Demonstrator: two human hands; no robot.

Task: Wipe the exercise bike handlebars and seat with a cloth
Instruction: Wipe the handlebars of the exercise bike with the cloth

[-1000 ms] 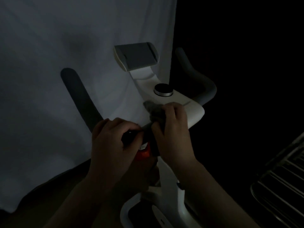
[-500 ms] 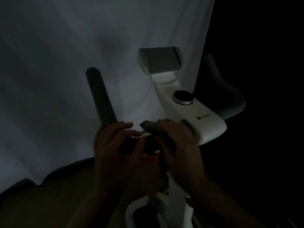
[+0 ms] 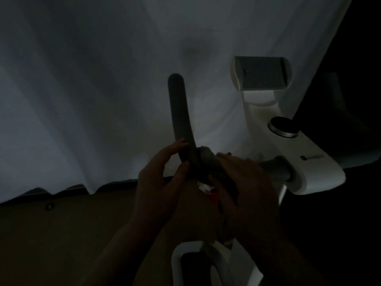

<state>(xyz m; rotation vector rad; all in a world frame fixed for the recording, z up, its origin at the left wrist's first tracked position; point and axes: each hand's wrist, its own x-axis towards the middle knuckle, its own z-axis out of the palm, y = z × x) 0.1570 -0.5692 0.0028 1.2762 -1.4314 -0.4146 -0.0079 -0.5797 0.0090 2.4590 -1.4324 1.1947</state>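
You have one view only, a wide-angle camera worn on the head, so no second view shares the scene. It looks forward and steeply down onto the left handlebar (image 3: 180,112), which stands near the middle of the picture, close to the lens. Right of the handlebar sits the white console (image 3: 309,162); behind the handlebar hangs a pale sheet (image 3: 82,89). Both forearms enter from below the handlebar. The light is very dim.

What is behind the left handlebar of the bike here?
Behind the left handlebar hangs a pale draped sheet, its hem meeting the floor. The bar's lower end is covered by the cloth and the hands, left hand and right hand.
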